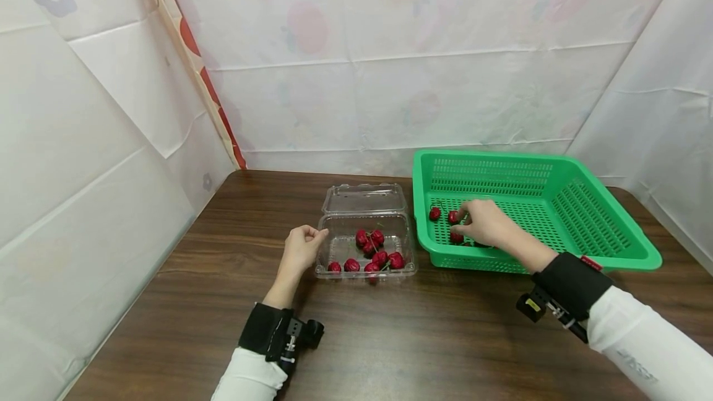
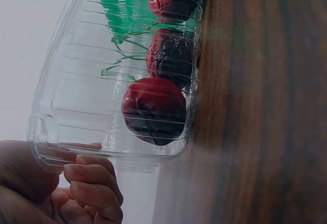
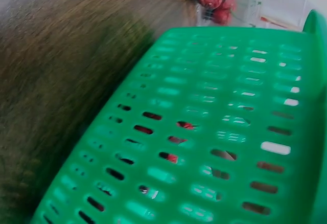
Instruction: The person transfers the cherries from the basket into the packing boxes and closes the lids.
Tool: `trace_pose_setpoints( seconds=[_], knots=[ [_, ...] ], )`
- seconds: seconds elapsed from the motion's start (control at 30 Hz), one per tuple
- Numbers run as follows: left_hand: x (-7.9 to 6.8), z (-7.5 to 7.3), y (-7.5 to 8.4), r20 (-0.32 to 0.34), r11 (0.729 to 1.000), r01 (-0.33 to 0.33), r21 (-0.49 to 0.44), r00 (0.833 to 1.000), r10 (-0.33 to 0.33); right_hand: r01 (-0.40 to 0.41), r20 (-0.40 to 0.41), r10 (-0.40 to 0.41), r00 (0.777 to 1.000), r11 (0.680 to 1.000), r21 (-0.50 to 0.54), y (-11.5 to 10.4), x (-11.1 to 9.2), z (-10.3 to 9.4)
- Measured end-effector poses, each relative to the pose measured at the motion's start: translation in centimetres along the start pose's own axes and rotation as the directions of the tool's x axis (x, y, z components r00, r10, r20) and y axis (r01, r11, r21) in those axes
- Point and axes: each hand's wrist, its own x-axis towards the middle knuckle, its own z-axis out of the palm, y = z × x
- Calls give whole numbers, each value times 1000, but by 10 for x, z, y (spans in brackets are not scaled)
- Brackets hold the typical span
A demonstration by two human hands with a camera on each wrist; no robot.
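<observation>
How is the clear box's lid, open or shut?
Open. In the head view, the lid lies back behind the clear box, leaving the cherries inside uncovered.

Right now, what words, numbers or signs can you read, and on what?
No words or numbers can be read.
White fabric right sleeve: grey letter-like marks, too blurred.
Small red tag on the black fabric wristband: too small.
Small yellow patch on the black camera: too small.
Clear plastic box, green plastic basket: none visible.
</observation>
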Motion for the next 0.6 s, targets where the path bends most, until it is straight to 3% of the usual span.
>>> trace_pose_setpoints(
  seconds=[0.6],
  knots=[
    [1, 2, 0, -3, 1000, 2, 0, 1000, -2, -70, 98, 71, 993, 997, -13, 15, 5, 13]
  ],
)
